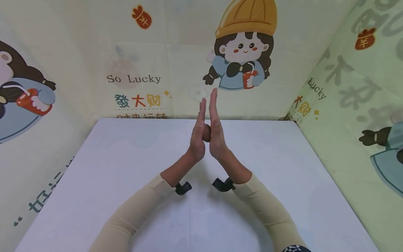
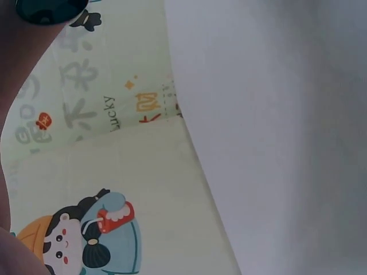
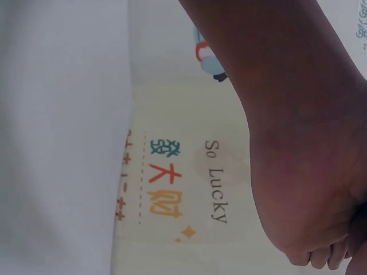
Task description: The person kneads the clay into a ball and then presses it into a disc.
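Note:
Between two upright palms is a small round brown ball [image 1: 206, 133], partly covered by the hands. My left hand [image 1: 198, 136] presses it from the left, its fingers straight and pointing up. From the other side my right hand [image 1: 216, 131] presses with straight fingers, its fingertips reaching higher than the left's. Both hands are raised over the white table [image 1: 151, 150]. In the right wrist view a hand [image 3: 309, 189] and forearm fill the right side; the ball cannot be made out there. Only strips of skin show at the left edge of the left wrist view.
Cream printed sheets [image 1: 185, 63] with cartoon figures and lettering stand behind and at both sides of the table. Black curved pieces [image 1: 183, 188] stick out at both wrists, below the beige sleeves [image 1: 138, 206].

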{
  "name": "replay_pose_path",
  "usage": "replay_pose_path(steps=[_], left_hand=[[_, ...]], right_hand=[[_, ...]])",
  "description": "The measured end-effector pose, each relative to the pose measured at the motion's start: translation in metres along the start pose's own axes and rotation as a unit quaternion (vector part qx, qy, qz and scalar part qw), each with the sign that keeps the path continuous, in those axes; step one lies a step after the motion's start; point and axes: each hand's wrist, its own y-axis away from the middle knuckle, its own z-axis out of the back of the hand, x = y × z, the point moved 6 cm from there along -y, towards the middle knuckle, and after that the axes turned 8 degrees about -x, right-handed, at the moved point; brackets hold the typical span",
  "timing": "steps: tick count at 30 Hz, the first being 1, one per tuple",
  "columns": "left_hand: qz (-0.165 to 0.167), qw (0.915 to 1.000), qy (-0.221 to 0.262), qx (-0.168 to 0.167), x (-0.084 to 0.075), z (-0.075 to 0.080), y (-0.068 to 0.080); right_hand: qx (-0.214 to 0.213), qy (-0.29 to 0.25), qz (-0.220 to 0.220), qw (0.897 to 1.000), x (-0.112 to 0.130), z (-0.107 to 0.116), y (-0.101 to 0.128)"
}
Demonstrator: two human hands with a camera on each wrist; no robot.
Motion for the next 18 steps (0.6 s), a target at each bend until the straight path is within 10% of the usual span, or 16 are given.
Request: replay_pose_path(steps=[18], left_hand=[[0.006, 0.9988, -0.045, 0.018, -0.016, -0.007, 0.012]], right_hand=[[0.001, -0.033, -0.022, 0.999, -0.003, 0.011, -0.015]])
